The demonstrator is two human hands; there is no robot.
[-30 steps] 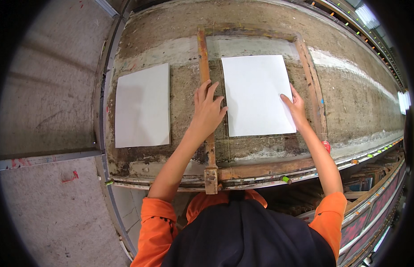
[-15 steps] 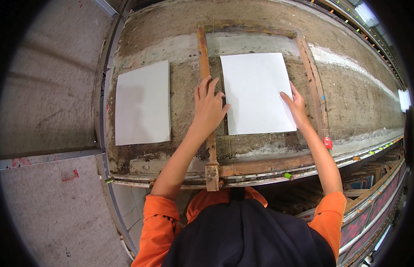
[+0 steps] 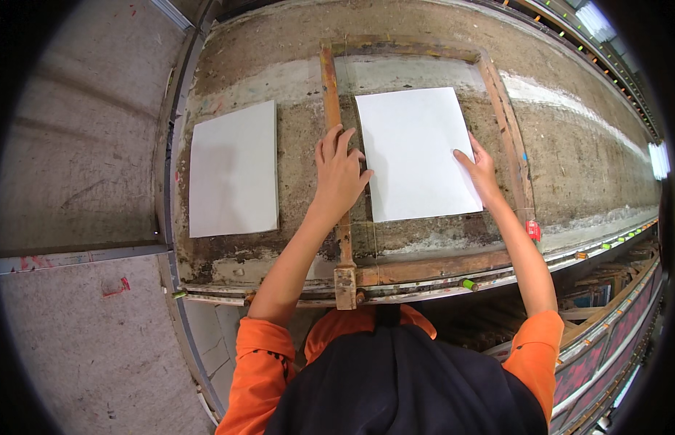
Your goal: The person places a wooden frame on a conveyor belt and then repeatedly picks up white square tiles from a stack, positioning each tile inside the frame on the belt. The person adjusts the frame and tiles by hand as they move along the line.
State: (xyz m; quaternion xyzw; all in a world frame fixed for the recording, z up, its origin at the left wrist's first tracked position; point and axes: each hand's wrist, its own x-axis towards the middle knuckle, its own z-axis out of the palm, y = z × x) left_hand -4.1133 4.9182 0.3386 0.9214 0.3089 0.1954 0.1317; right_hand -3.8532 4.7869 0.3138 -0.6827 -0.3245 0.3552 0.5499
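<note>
At nine o'clock from the spread-fingered left hand (image 3: 338, 176) lies one paper stack (image 3: 233, 170); at three, the right hand (image 3: 482, 172) grips one white sheet (image 3: 416, 156).

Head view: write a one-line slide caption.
Right hand holding white paper by its right edge, left hand over the left bar of a wooden frame.

A stained table (image 3: 584, 145) bears a wooden frame (image 3: 330, 87), paper (image 3: 233, 170) beside it.
</note>
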